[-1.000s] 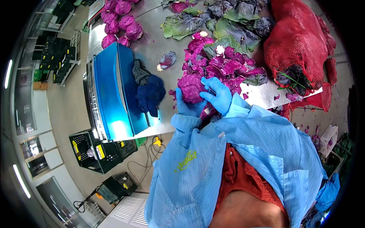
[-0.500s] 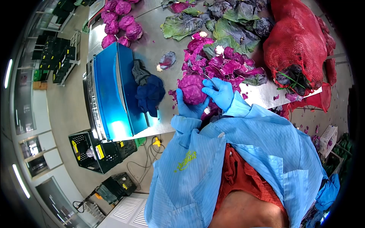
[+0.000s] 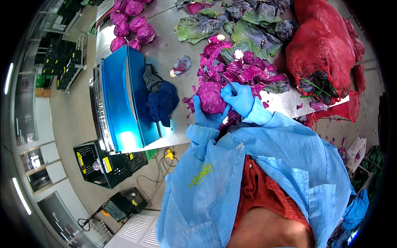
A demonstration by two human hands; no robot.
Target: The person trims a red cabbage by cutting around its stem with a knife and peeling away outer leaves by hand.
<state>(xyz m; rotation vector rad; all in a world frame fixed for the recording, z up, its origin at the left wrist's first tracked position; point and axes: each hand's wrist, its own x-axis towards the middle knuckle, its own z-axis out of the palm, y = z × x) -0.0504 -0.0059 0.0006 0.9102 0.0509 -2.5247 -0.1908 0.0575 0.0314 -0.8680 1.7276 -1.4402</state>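
A round purple cabbage (image 3: 211,98) rests in my left hand (image 3: 206,118), whose blue-gloved fingers wrap its left side and underside. Against the cabbage's right side is my right hand (image 3: 240,99), also gloved in blue, closed around a small knife (image 3: 230,84) with its blade pointing up and left. Loose purple leaves (image 3: 248,71) lie in a heap just beyond both hands on the metal table (image 3: 171,49). One dark leaf with a pale stem end (image 3: 182,65) lies apart, left of the heap.
A blue machine (image 3: 128,99) stands on the left, with dark cloths (image 3: 162,101) beside it. Several purple cabbages (image 3: 144,34) sit at the back left. Green outer leaves (image 3: 252,35) lie at the back, and a red mesh sack (image 3: 322,49) is at the right.
My right hand has shifted slightly right and turned, and the knife blade now shows above the fingers. The cabbage has shifted a little in my left hand.
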